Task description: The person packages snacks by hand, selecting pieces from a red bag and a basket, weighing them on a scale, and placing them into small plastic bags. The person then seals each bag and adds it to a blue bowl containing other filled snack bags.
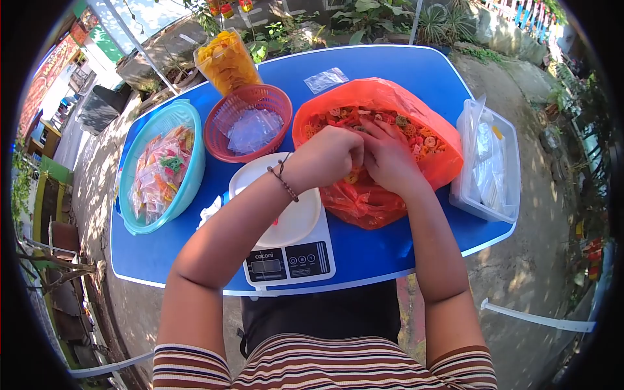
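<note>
A large red plastic bag [390, 93] full of small orange, red and green wheel-shaped pieces stands open on the blue table. Over its near side is my left hand [329, 155], with its fingers curled closed; what they hold, if anything, is hidden. My right hand [389, 156] reaches into the bag beside it, fingers spread among the pieces and slightly blurred. Below my left forearm sits a white kitchen scale [290, 263] carrying a white plate [304, 218], with a small red bit on the plate.
Left on the blue table [364, 260] are a teal basket [196, 140] of filled packets and a red basket [212, 123] of small clear bags. Behind stands a tub of yellow chips [227, 62]. A clear packet [325, 80] lies near the back; a plastic bin [484, 208] holds bags at right.
</note>
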`<state>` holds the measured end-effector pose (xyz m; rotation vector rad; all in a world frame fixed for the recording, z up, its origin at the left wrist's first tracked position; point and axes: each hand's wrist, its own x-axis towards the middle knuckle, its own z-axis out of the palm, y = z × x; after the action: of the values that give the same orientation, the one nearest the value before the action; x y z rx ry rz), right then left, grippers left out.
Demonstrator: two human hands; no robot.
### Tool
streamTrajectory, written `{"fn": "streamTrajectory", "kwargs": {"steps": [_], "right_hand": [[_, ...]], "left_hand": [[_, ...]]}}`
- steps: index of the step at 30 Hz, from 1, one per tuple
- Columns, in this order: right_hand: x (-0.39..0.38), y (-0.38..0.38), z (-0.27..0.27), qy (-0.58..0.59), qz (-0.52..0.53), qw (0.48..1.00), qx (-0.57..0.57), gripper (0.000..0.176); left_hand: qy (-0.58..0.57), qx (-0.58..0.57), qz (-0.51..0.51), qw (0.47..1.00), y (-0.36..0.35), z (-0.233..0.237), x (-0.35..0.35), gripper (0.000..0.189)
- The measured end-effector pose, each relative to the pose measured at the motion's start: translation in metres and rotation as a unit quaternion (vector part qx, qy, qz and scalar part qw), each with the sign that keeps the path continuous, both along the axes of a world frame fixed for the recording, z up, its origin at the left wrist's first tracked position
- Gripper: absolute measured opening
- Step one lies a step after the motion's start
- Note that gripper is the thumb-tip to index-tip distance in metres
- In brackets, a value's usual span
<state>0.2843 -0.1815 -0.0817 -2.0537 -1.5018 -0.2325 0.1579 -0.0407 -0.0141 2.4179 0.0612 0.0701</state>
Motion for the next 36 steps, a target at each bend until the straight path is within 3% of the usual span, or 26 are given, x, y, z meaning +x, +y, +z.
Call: {"fn": "streamTrajectory", "kwargs": {"steps": [5, 11, 13, 16, 17, 20, 27, 31, 36], "right_hand": [[-0.002, -0.004, 0.015, 0.013, 0.017, 0.999, -0.044, 0.021], [0.000, -0.007, 0.022, -0.006, -0.001, 0.999, -0.052, 0.019], [-0.005, -0.006, 0.031, 0.004, -0.026, 0.998, -0.065, 0.014], [-0.013, 0.002, 0.031, 0.022, -0.048, 0.987, 0.154, 0.008], [-0.012, 0.002, 0.031, 0.042, -0.017, 0.984, 0.170, 0.007], [-0.014, 0.002, 0.033, 0.101, 0.064, 0.972, 0.203, 0.012], [-0.052, 0.000, 0.045, 0.150, 0.188, 0.948, 0.208, 0.016], [-0.080, 0.004, 0.043, 0.088, 0.262, 0.935, 0.223, 0.020], [-0.094, 0.007, 0.041, 0.057, 0.305, 0.927, 0.212, 0.021]], "left_hand": [[-0.138, 0.169, 0.144, 0.965, 0.037, -0.030, 0.021, 0.014], [-0.073, 0.270, 0.164, 0.946, 0.039, -0.046, 0.035, 0.019], [-0.115, 0.219, 0.157, 0.956, 0.035, -0.042, 0.033, 0.019], [-0.155, 0.125, 0.119, 0.973, 0.024, -0.025, 0.015, 0.020], [-0.165, 0.090, 0.102, 0.977, 0.020, -0.015, 0.006, 0.020], [-0.029, -0.146, 0.146, 0.978, 0.010, 0.007, -0.022, 0.020], [-0.054, -0.274, 0.187, 0.942, 0.016, 0.007, -0.085, 0.024], [-0.097, -0.320, 0.210, 0.919, 0.010, 0.000, -0.120, 0.024], [-0.044, -0.136, 0.270, 0.952, 0.010, 0.007, -0.146, 0.021]]}}
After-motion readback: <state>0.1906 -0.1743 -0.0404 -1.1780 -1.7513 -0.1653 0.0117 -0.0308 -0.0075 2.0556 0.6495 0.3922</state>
